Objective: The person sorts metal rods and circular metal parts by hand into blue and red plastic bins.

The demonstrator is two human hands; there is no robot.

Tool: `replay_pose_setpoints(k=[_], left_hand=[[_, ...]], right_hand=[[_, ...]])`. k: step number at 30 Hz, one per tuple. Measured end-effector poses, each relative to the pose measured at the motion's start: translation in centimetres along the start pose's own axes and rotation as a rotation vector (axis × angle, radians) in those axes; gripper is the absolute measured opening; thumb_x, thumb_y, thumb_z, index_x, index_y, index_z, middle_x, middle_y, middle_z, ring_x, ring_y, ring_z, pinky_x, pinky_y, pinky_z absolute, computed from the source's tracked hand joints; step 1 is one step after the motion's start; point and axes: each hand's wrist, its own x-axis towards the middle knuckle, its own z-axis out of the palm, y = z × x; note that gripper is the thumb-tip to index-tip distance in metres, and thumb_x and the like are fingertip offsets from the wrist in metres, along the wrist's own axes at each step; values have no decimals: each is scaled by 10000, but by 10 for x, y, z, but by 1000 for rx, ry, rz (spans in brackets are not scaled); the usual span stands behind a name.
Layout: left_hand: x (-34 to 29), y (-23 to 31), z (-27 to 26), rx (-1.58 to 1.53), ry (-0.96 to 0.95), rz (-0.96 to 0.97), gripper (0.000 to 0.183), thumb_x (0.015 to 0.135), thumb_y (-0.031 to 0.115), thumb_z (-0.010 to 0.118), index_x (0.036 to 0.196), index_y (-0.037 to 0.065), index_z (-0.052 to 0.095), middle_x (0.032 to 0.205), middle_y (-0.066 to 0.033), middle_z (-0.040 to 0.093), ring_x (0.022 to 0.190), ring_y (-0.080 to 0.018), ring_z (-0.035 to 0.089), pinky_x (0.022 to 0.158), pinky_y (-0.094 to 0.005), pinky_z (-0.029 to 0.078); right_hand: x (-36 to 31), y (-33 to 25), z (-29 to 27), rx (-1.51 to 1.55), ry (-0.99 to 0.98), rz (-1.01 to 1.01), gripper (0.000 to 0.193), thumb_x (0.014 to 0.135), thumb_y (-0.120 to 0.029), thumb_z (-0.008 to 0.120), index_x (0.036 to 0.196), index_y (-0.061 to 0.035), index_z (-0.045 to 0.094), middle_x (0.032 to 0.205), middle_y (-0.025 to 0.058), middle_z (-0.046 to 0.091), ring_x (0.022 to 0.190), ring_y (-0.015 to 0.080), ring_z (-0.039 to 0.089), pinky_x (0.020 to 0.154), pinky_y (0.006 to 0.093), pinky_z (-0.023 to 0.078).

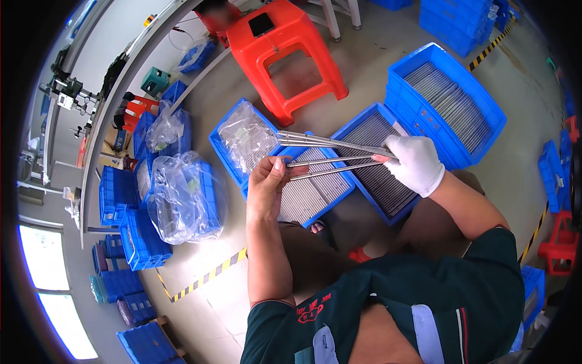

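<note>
Gripping R ends of metal rods point(333, 143) w/ white-gloved R hand point(415, 162), closed round bunch. Pinching L ends of two lower rods w/ bare L hand point(267, 182), narrow btwn thumb & fingers. Spanning gap btwn hands, w/ upper rods' L ends free just beyond L hand. Held in mid-air over middle crate point(333, 205) & dark-rod crate point(371, 201), both blue, packed w/ more rods, side by side on floor point(364, 60). Seen past dark-rod crate's R edge: crate stack point(418, 121), also rod-filled. At middle crate's L edge: another blue crate point(225, 161), w/ clear plastic point(242, 130) spread inside. Beyond its far corner: red stool point(291, 24), carrying black flat obj. point(260, 24) on seat. Farther L: more blue crates point(142, 239), partly under clear bag point(179, 191).
</note>
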Motion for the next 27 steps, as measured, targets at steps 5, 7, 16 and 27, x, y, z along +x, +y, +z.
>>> replay_pose_setpoints(k=[5,7,16,27], left_hand=[[3,-5,1,135,21,76,206,841,103,633,959,-37,539,895,-151,648,843,-229,643,813,-320,491],[3,-4,5,135,38,93,196,831,76,639,955,-39,543,898,-153,648,854,-223,639,816,-318,490],[0,13,-4,179,158,111,235,885,186,579,976,-29,548,889,-167,658,833,-232,652,770,-298,492],[2,3,-2,41,-31,89,272,866,182,612,1010,-37,538,936,-146,642,848,-240,651,796,-309,494]], right_hand=[[0,-2,-4,-29,58,-98,291,776,-277,669,660,-84,486,513,86,524,481,276,546,507,389,448],[1,0,-3,-23,-50,-8,292,779,-283,669,658,-82,495,524,87,535,489,274,552,504,385,440],[-3,9,1,547,-411,362,208,837,-227,641,833,-20,622,585,52,552,485,132,502,478,261,394],[1,1,-5,701,-613,443,248,863,-234,621,901,11,630,638,11,564,559,52,487,536,218,407]])
